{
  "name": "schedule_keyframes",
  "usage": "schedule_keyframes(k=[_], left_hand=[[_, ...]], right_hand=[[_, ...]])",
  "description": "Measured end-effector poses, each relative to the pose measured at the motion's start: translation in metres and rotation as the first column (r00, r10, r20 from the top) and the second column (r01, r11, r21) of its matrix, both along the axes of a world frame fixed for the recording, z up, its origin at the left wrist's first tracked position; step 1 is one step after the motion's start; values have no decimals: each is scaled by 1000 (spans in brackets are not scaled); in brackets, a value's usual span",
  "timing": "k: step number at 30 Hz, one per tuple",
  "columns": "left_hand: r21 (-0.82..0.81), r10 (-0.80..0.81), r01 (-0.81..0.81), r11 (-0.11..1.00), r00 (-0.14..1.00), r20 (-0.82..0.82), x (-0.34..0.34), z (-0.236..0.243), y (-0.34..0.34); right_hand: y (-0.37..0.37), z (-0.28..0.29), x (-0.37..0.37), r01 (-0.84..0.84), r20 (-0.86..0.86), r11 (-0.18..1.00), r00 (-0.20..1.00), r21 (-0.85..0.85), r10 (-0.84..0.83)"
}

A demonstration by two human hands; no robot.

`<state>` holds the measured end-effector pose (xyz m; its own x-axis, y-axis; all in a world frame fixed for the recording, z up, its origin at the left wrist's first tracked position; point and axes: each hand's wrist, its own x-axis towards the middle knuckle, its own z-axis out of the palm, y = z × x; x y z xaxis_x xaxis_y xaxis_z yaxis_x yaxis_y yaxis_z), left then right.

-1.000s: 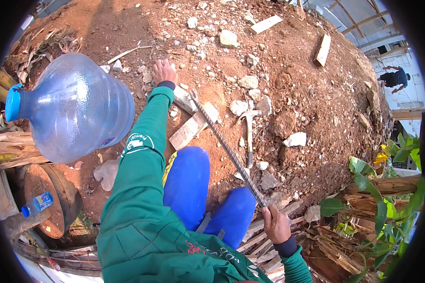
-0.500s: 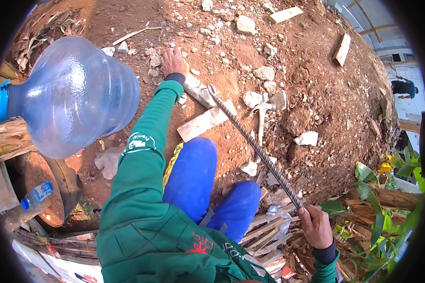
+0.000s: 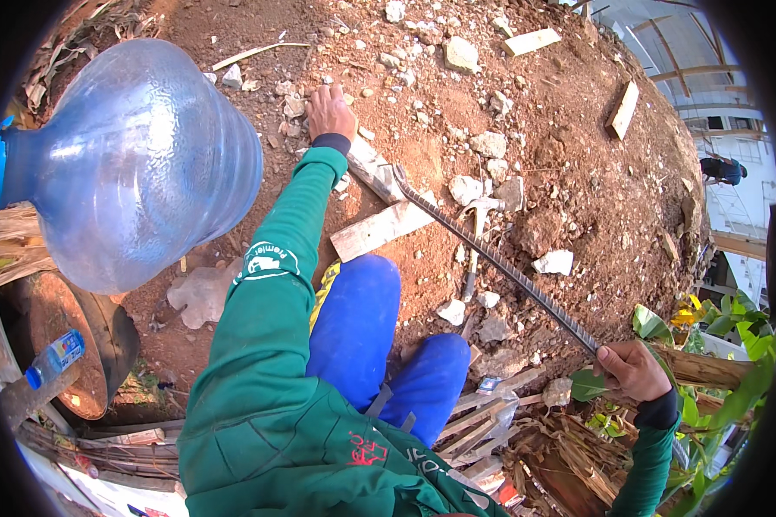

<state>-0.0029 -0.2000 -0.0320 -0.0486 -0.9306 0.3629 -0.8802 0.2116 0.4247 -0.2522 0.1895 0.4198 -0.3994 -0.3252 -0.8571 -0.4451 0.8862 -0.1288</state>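
My right hand (image 3: 635,371) is closed around the lower end of a long ribbed steel bar (image 3: 509,269), at the right. The bar slants up to the left, and its bent tip lies against a narrow piece of wood (image 3: 371,169) on the soil. My left hand (image 3: 329,112) grips the far end of that wood, fingers curled over it and partly hidden. A second, paler wood piece (image 3: 379,231) lies across its near end, just beyond my knee. To the right of these, a claw hammer (image 3: 478,228) lies on the ground, partly behind the bar.
A large blue water jug (image 3: 155,155) stands close on the left, above a rusty drum (image 3: 73,345) and a small water bottle (image 3: 56,358). Stones (image 3: 553,262) and wood offcuts (image 3: 623,110) dot the soil slope. Leafy plants (image 3: 664,327) border the right. Another person (image 3: 722,169) is far off.
My right hand has moved right and slightly up, swinging the bar to a flatter slant. Its tip stays at the wood. My left hand keeps its hold; the whole view has shifted slightly.
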Motion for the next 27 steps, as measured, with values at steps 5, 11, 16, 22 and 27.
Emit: schedule_keyframes(k=[5,11,16,22,27], left_hand=[[18,8,-8,1000,1000,-1,0,2,1],[15,-1,1,1000,1000,-8,-1,5,2],[16,3,-2,1000,1000,-16,-1,6,2],[105,0,-1,995,1000,11,0,8,1],[121,0,-1,993,1000,7,0,9,-1]], right_hand=[[-13,2,-10,-8,12,999,1000,49,8],[-18,6,-15,-9,20,997,1000,74,8],[-25,5,-15,-55,-23,991,998,125,58],[-15,-22,-10,129,111,991,985,45,-133],[31,-63,7,110,120,986,988,-127,-94]])
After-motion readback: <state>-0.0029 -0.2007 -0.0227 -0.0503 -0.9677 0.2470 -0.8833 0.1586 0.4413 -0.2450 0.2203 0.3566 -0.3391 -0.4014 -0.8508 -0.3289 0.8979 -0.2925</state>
